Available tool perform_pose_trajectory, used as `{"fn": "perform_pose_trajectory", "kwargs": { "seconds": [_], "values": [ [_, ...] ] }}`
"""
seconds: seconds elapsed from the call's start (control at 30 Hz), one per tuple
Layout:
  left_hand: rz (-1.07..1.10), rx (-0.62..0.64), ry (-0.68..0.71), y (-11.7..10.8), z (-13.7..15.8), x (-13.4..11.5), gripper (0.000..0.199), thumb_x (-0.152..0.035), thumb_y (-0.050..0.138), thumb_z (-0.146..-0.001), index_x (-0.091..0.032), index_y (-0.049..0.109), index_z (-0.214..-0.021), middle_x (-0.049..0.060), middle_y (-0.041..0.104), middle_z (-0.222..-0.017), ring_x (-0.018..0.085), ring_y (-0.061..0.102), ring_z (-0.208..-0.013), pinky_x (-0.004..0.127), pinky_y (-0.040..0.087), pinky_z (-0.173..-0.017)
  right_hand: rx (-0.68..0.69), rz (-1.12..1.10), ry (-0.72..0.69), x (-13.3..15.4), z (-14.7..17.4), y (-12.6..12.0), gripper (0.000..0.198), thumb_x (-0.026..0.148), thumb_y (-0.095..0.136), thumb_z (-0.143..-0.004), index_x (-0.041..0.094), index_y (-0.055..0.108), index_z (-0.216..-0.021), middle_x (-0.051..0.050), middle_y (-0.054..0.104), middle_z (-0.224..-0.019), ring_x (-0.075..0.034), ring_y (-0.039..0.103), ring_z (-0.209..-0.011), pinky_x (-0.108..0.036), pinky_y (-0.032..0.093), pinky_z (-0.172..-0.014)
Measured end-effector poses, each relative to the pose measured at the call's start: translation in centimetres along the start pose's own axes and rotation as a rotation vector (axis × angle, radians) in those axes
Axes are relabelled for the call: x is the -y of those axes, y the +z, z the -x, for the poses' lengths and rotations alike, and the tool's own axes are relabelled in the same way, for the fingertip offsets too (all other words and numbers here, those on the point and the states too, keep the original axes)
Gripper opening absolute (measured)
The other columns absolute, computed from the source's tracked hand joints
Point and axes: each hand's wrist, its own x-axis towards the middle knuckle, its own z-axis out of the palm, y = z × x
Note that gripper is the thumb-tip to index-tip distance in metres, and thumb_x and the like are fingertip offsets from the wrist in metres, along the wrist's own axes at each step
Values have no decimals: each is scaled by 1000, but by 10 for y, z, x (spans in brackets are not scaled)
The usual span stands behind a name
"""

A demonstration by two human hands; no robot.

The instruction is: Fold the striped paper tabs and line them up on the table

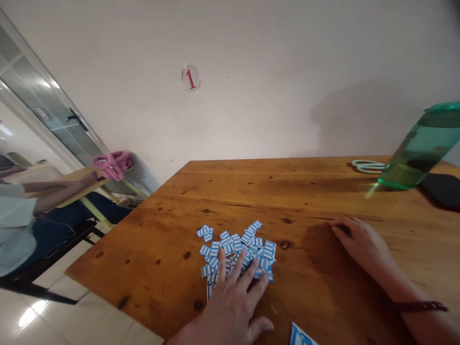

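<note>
A pile of small blue-and-white paper pieces (pixel 233 243) lies loosely heaped on the wooden table (pixel 172 211). Over the near side of this pile my left hand (pixel 233 297) is spread palm down, fingers apart, its fingertips on the pieces and hiding some of them. One larger blue-and-white piece (pixel 300 335) shows at the bottom edge, partly cut off. My right hand (pixel 364 244), with a dark red bracelet at the wrist, rests on the tabletop to the right of the pile. Its fingers are loosely bent with a gap by the thumb, and nothing shows in it.
A green water bottle (pixel 419 148) stands at the back right, beside a dark flat object (pixel 442 190) and a coiled pale cable (pixel 368 166). The wall (pixel 251 96) borders the table's far edge. At left, a seated person (pixel 16 220) is at another table with a pink cloth item (pixel 113 165).
</note>
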Motion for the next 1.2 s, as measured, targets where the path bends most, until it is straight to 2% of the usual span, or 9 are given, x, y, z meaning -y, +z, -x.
{"fn": "perform_pose_trajectory", "kwargs": {
  "seconds": [0.13,0.3,0.43,0.57,0.7,0.77,0.97,1.13,1.2],
  "values": [
    [43,29,94,-4,1,-2,53,-60,34,-82,-38,37,-130,3,37,-140,35,22,-131,71,9,-97,-13,-3,-4,0,1,1,20,33,41,-76,23,59,-75,-8,64,-88,-27,58,-85,-38,47,-64],
    [98,-14,-196,-23,-14,0,46,-51,31,-87,-31,41,-128,1,52,-128,25,40,-121,63,5,-104,-2,-12,-5,1,0,0,21,33,41,-76,23,59,-75,-8,64,-88,-26,58,-83,-37,47,-63],
    [44,-48,-274,-24,-36,22,60,-57,27,-86,-23,30,-135,4,42,-137,28,23,-132,64,5,-103,1,-7,-7,1,0,0,23,33,39,-76,22,59,-75,-9,64,-88,-27,58,-83,-38,46,-63],
    [10,39,-265,-12,-51,35,73,-66,21,-80,-21,23,-138,11,27,-144,34,12,-133,69,6,-98,4,3,-3,1,0,0,23,34,39,-77,22,59,-76,-9,64,-88,-27,58,-83,-38,46,-64],
    [23,77,-129,-3,-49,20,70,-69,21,-78,-33,20,-138,11,15,-148,34,5,-134,69,8,-97,10,1,2,1,0,0,23,33,39,-77,22,59,-75,-9,64,-88,-27,58,-84,-38,46,-65],
    [27,83,-65,0,-45,11,73,-70,22,-77,-31,16,-139,10,13,-148,33,2,-134,68,6,-99,14,-7,1,1,0,0,23,33,39,-76,22,59,-75,-9,64,-87,-27,58,-83,-38,46,-65],
    [-19,36,-230,2,-43,10,79,-65,16,-81,-13,11,-141,13,14,-148,33,-3,-134,67,0,-100,-26,-20,5,1,1,1,21,33,41,-75,23,59,-74,-8,64,-85,-26,59,-81,-37,46,-65],
    [76,93,6,-12,-44,0,59,-61,22,-83,-37,23,-136,1,19,-148,34,4,-134,70,3,-98,-13,-29,1,2,0,0,22,33,40,-74,22,59,-73,-9,64,-85,-27,58,-81,-39,46,-64],
    [98,109,39,-15,-46,-3,55,-60,23,-84,-38,28,-134,2,23,-147,34,7,-134,70,4,-97,-6,-26,3,2,-1,-1,22,33,40,-74,22,59,-73,-10,64,-86,-28,58,-81,-39,46,-63]
  ]
}}
